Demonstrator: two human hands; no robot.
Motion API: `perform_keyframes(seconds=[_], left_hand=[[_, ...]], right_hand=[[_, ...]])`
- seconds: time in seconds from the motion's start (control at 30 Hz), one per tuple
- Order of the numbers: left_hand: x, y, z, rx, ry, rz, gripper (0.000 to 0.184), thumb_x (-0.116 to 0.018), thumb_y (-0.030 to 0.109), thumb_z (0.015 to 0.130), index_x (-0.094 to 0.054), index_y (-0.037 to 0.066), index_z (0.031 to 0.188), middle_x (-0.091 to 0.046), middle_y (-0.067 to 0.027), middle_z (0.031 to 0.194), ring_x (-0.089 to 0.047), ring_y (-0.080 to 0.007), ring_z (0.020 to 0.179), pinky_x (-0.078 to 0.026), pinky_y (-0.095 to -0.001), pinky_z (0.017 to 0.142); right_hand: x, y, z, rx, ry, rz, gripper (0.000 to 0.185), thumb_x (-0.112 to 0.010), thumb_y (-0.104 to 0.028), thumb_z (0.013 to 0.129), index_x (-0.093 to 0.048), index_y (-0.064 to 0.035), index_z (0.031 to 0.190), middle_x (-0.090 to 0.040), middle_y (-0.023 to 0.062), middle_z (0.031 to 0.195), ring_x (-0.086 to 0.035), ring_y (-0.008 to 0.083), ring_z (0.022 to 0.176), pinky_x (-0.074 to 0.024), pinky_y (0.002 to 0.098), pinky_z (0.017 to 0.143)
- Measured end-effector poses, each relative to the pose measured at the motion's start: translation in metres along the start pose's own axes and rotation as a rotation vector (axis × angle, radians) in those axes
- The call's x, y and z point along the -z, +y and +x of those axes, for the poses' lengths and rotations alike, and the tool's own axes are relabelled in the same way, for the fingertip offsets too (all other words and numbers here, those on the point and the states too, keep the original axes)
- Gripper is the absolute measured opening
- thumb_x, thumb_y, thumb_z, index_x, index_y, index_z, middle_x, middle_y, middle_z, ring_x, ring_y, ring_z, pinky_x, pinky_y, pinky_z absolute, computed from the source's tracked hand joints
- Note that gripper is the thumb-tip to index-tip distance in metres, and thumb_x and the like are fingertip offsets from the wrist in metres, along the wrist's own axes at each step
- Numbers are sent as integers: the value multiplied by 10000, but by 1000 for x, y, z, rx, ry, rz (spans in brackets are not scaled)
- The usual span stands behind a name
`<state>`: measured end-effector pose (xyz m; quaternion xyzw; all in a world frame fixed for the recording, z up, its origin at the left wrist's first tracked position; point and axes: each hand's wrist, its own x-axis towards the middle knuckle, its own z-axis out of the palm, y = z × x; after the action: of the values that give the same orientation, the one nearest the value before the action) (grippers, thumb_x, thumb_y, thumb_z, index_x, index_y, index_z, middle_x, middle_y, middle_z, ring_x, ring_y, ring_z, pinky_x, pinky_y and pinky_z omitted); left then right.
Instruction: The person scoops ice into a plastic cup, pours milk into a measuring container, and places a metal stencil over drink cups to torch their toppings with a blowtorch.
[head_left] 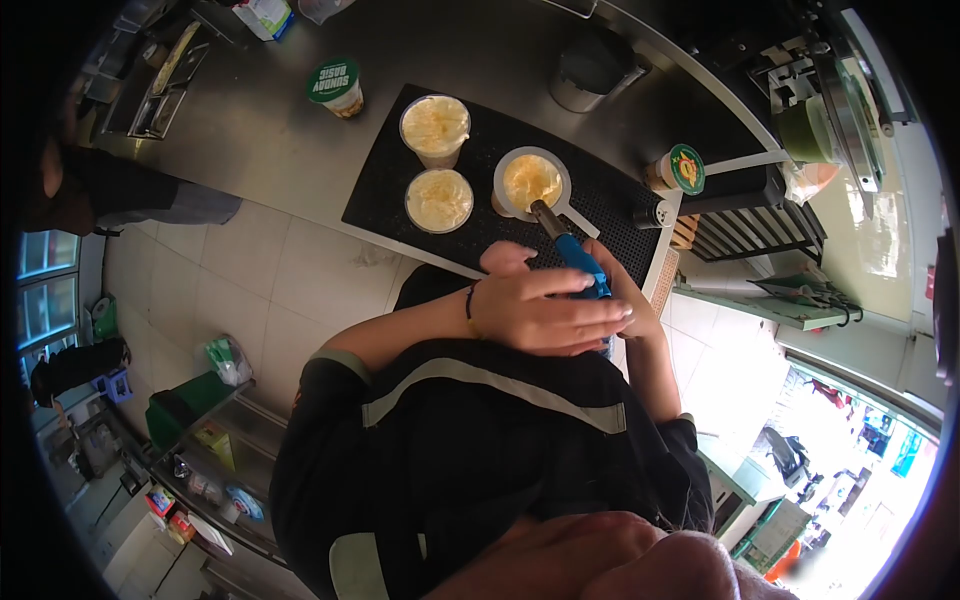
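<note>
My right hand is wrapped round a blue torch with a metal nozzle. My left hand lies over the torch body with its fingers bent across it; its thumb sticks out towards the mat. The torch's lower part is mostly hidden by my hands. Its nozzle tip is at a cup with a yellowish cream top and a pale ring with a handle around its rim. Two more cream-topped cups stand to the left on the black mat. No flame is visible.
A green-lidded cup stands at the back left of the metal counter. A metal pitcher is behind the mat. Another lidded cup and a small shaker are on the right. At far left another person's sleeve shows.
</note>
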<state>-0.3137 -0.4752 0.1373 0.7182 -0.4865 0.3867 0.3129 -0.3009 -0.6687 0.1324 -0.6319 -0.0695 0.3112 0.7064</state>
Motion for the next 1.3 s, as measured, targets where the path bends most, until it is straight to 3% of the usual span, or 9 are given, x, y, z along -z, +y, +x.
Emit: perform_keyframes(seconds=[0.17,0.33,0.47,0.57,0.77,1.0,1.1,1.17,1.3], left_hand=[[14,0,0,-123,216,248,255,-625,285,856,-706,182,1074,-648,109,1105,-556,40,952,-422,-199,791],[12,-2,-5,-237,101,207,329,-676,248,804,-660,177,1125,-626,78,1110,-556,-87,918,-465,-182,745],[6,4,12,231,-79,0,255,-677,266,807,-697,204,1053,-563,110,1259,-431,-119,1136,-346,-305,923],[2,3,10,323,-202,-13,360,-690,380,783,-676,292,1132,-565,165,1243,-446,-144,1111,-317,-365,862],[-5,-1,6,256,-122,-78,261,-726,362,740,-676,255,973,-583,155,1129,-455,-145,1112,-276,-431,916],[12,-60,54,108,-352,-608,131,-675,212,805,-628,144,704,-594,100,871,-418,-220,1174,-214,-529,969],[22,-48,57,128,-393,-483,210,-700,331,787,-705,201,952,-618,92,1045,-409,-244,1209,-200,-520,957],[29,-38,55,197,-401,-560,429,-721,418,753,-681,258,1149,-600,77,1192,-399,-253,1241,-186,-529,958],[39,-33,51,157,-525,-570,366,-717,379,766,-691,262,1112,-617,93,1176,-410,-222,1243,-196,-519,963]], right_hand=[[1,0,-1,-120,-88,63,576,-840,-134,606,-431,-98,1010,-590,25,868,-603,114,812,-479,244,715],[7,-2,2,-114,-120,-2,553,-826,-203,633,-451,-87,1023,-578,34,939,-562,93,880,-452,240,781],[7,0,2,-7,-46,-119,566,-837,-195,585,-468,-93,1003,-532,2,907,-508,86,857,-433,247,768],[1,-10,-2,-2,8,-202,533,-822,-179,574,-488,-83,977,-527,-1,909,-489,81,854,-414,244,765],[-5,-14,-8,-51,-6,-175,556,-787,-109,589,-525,-40,1075,-565,41,984,-531,116,941,-443,263,813],[-7,-29,-12,-150,-242,-257,663,-753,-78,577,-544,-11,1202,-598,109,1133,-574,196,1079,-465,308,899],[-9,-32,-13,296,-136,-648,683,-818,-186,608,-549,-28,1216,-611,84,1118,-598,208,1035,-479,315,878],[-8,-28,-18,112,-119,-346,648,-739,-107,590,-532,-6,1196,-600,97,1103,-584,217,1052,-459,315,908],[-7,-22,-18,16,-53,-180,661,-766,-199,634,-511,28,1200,-589,97,1113,-579,193,1059,-462,320,903]])
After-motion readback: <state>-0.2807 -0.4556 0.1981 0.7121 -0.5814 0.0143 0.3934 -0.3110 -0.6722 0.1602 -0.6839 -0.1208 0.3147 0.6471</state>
